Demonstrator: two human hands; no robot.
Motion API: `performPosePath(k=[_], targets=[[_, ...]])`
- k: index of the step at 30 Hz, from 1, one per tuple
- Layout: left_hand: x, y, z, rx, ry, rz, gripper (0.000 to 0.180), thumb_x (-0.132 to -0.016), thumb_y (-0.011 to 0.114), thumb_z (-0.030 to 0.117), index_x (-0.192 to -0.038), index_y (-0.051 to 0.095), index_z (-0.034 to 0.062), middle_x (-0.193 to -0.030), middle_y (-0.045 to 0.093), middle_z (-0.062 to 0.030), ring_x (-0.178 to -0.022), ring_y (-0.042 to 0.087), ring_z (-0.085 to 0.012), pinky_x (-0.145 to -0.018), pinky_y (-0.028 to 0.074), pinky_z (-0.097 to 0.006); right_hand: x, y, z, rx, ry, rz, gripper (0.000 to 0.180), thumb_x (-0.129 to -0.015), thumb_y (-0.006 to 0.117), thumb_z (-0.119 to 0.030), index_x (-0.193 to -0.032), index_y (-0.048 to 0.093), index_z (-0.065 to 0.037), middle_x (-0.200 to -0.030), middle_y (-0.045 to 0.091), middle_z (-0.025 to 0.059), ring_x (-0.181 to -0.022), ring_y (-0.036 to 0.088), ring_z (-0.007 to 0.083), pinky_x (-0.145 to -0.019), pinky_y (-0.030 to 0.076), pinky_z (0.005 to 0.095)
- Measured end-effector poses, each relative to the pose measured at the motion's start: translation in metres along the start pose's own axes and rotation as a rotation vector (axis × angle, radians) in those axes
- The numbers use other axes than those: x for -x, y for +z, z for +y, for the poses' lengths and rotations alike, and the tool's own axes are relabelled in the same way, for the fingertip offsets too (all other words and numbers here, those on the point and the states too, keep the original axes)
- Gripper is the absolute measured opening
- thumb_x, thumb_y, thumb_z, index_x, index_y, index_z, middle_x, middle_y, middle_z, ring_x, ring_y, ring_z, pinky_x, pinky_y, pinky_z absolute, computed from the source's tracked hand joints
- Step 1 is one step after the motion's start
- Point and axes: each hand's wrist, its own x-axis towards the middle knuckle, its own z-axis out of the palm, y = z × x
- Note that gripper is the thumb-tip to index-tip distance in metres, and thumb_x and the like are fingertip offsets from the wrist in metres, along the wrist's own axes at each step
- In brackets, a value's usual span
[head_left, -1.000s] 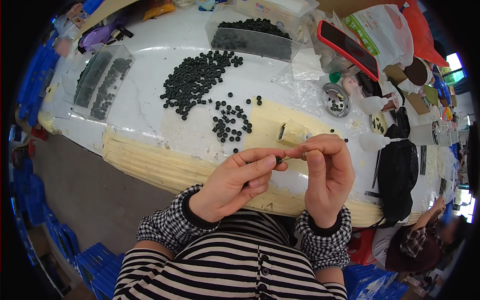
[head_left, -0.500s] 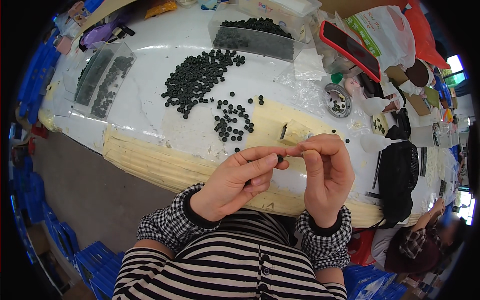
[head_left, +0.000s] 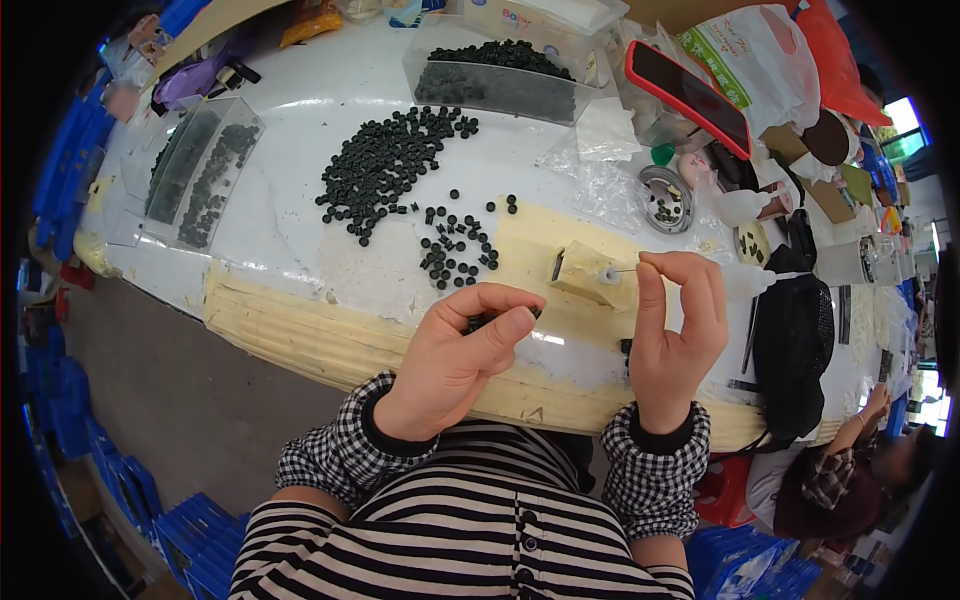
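Observation:
My left hand is closed above the table's front edge, thumb against forefinger. It grips a small black ring-shaped part, and more black shows inside the curled fingers. Farther right, my right hand pinches a thin needle-like rod between thumb and forefinger. The rod's far end meets a whitish spot on a cream taped block; whether it touches or enters it I cannot tell. Several loose black parts lie beyond my left hand, some on their sides. A few dark pieces sit beside my right hand.
A large pile of black parts spreads across the white table. Clear bins hold more at the back, others at left. A red-cased phone, round metal tin, squeeze bottle and black bag stand right. Another person sits far right.
My hands were together at the black part and have drawn apart. My right hand has moved right, and its rod now reaches the cream block. My left hand has shifted slightly left.

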Motion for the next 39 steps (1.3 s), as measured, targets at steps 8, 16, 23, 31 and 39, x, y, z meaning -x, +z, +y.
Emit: performPosePath(k=[8, 16, 23, 31, 39], targets=[[0.001, 0.000, -0.004, -0.222, 0.231, 0.052, 0.017, -0.083, 0.069, 0.001, -0.100, 0.067, 0.0015, -0.068, 0.045, 0.0075, -0.063, 0.036, -0.0015, -0.061, 0.034, -0.017, 0.007, -0.004, -0.011, 0.098, -0.035, -0.026, 0.026, -0.074, 0.070, 0.000, -0.099, 0.068, -0.003, -0.087, 0.060, 0.0082, -0.081, 0.054, 0.0249, -0.071, 0.044, 0.0342], [-0.004, 0.003, -0.012, -0.326, 0.364, 0.075, 0.019, -0.078, 0.073, -0.001, -0.097, 0.070, 0.0024, -0.067, 0.042, 0.0078, -0.062, 0.035, -0.0020, -0.059, 0.033, -0.017, 0.034, 0.002, -0.032, -0.274, -0.091, -0.258, 0.038, -0.071, 0.071, 0.003, -0.108, 0.069, -0.006, -0.091, 0.062, 0.0071, -0.081, 0.055, 0.0240, -0.071, 0.045, 0.0323], [0.000, 0.000, -0.007, -0.751, 0.545, 0.065, 0.024, -0.078, 0.073, 0.001, -0.102, 0.072, 0.0032, -0.063, 0.043, 0.0055, -0.059, 0.036, -0.0039, -0.055, 0.030, -0.019, 0.038, 0.005, -0.030, -0.268, -0.107, -0.222, 0.037, -0.070, 0.071, 0.003, -0.106, 0.070, -0.006, -0.092, 0.062, 0.0054, -0.081, 0.054, 0.0231, -0.071, 0.046, 0.0316], [0.000, 0.003, -0.005, -0.830, 0.611, 0.071, 0.024, -0.078, 0.073, 0.000, -0.101, 0.072, 0.0049, -0.061, 0.043, 0.0051, -0.058, 0.036, -0.0048, -0.053, 0.029, -0.020, 0.038, 0.003, -0.029, -0.258, -0.109, -0.228, 0.037, -0.070, 0.071, 0.003, -0.105, 0.071, -0.005, -0.091, 0.062, 0.0052, -0.080, 0.054, 0.0227, -0.070, 0.045, 0.0312], [0.000, 0.002, -0.002, -0.929, 0.674, 0.058, 0.023, -0.076, 0.073, -0.001, -0.098, 0.074, 0.0070, -0.060, 0.043, 0.0039, -0.057, 0.036, -0.0059, -0.052, 0.029, -0.021, 0.039, 0.003, -0.026, -0.292, -0.098, -0.250, 0.036, -0.070, 0.071, 0.003, -0.105, 0.071, -0.005, -0.089, 0.062, 0.0056, -0.080, 0.054, 0.0226, -0.070, 0.045, 0.0310]])
